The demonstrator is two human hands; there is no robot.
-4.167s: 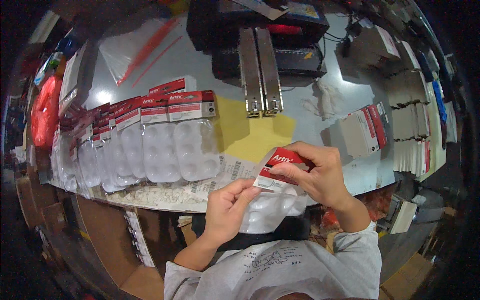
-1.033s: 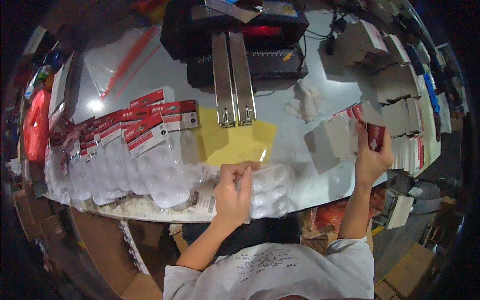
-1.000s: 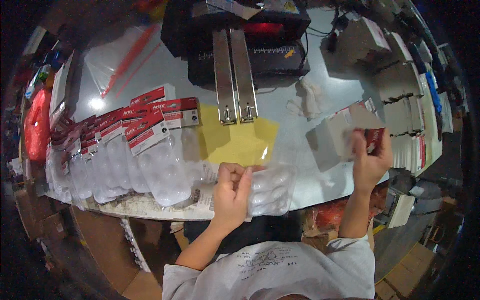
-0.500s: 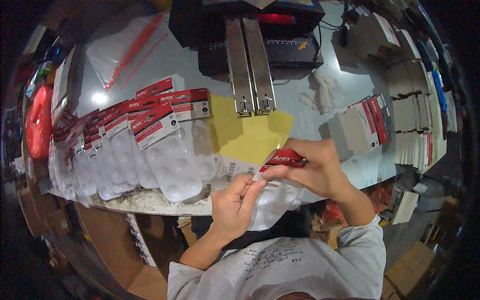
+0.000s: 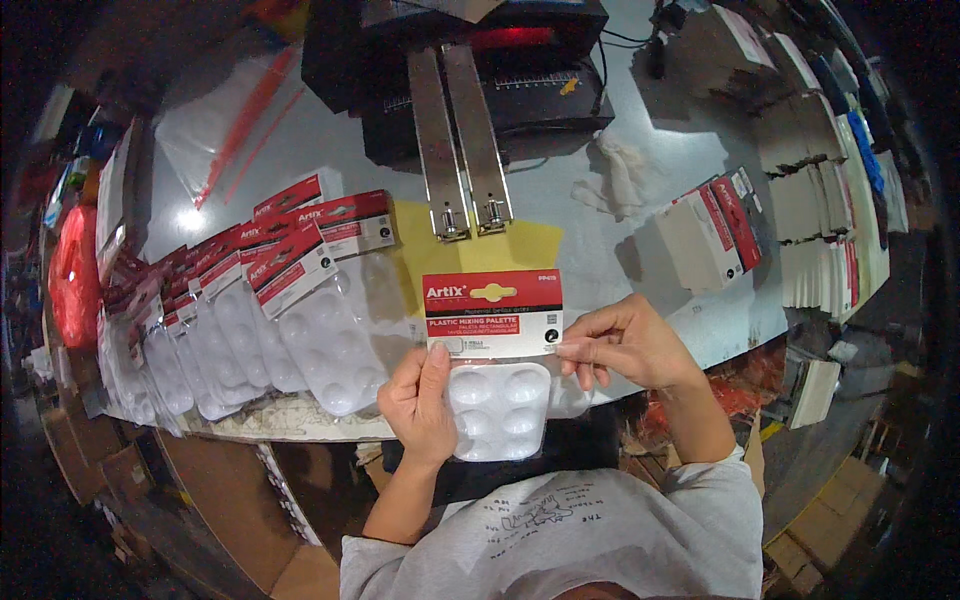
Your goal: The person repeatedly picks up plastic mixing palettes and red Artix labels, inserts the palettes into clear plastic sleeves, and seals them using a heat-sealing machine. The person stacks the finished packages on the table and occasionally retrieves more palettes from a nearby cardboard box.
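Observation:
In front of me hangs a packed white plastic paint palette (image 5: 497, 410) with round wells, topped by a red and white header card (image 5: 493, 312) with a hang hole. My left hand (image 5: 420, 405) is closed on its left side, thumb in front just under the card. The thumb and forefinger of my right hand (image 5: 635, 345) pinch the card's lower right edge, while the other fingers curl loosely. The card now faces me flat and upright. Behind it lies a yellow sheet (image 5: 520, 250), partly covered by the card.
Packed palettes (image 5: 340, 335) with red cards overlap on the table's left. A black machine (image 5: 385, 130) with two metal rails (image 5: 460, 140) stands at the back. To the right are a header card stack (image 5: 700, 240), a crumpled white cloth (image 5: 615, 180) and stacked cards (image 5: 815, 220).
The header card, folded and tilted between both hands before, now stands flat facing me. My right hand has shifted to the card's right edge; my left hand moved slightly left.

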